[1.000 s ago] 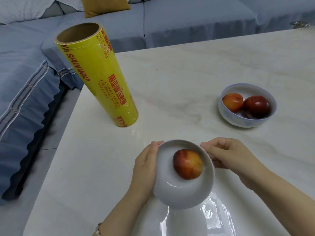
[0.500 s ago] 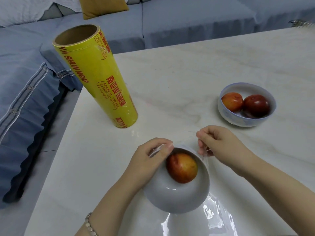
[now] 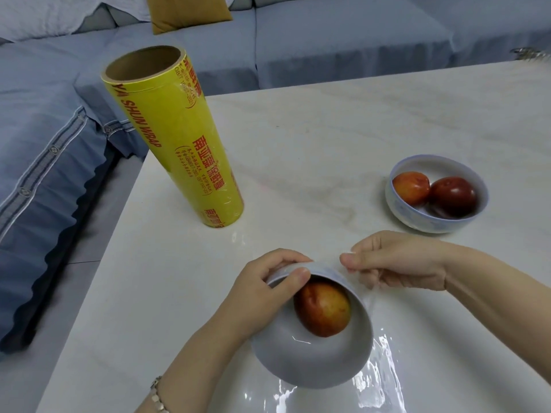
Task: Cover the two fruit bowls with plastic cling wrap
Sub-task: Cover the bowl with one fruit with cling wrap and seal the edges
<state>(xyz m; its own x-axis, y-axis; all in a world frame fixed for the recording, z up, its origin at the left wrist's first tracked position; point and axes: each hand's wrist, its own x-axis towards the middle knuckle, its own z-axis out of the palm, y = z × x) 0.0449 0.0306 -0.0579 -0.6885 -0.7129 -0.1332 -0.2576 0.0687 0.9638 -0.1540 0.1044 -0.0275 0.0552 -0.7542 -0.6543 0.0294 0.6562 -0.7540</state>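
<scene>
A: Your near bowl [image 3: 313,368] sits right in front of you on the table [image 3: 328,129]. One red fruit [image 3: 323,310] is inside. The bowl looks tipped a little toward you.

B: The cling wrap [image 3: 387,368] lies shiny under it and beside it. You need to bring it up and over the top.

A: Pull softly. If you tug hard, I think the wrap can rip, or the fruit can roll out.

B: Stretch it flat across the rim. Then press it down the sides so it sticks.

A: Your left hand [image 3: 268,281] curls over the far rim, thumb inside and fingers outside. It pinches the bowl and holds it steady.

B: Your right hand [image 3: 396,263] is just beside it, and its thumb and fingers pinch a bit of wrap.

A: The far bowl [image 3: 436,222] waits on your right. I can't tell if it has wrap on it.

B: The yellow roll [image 3: 176,138] stands on your left.
</scene>
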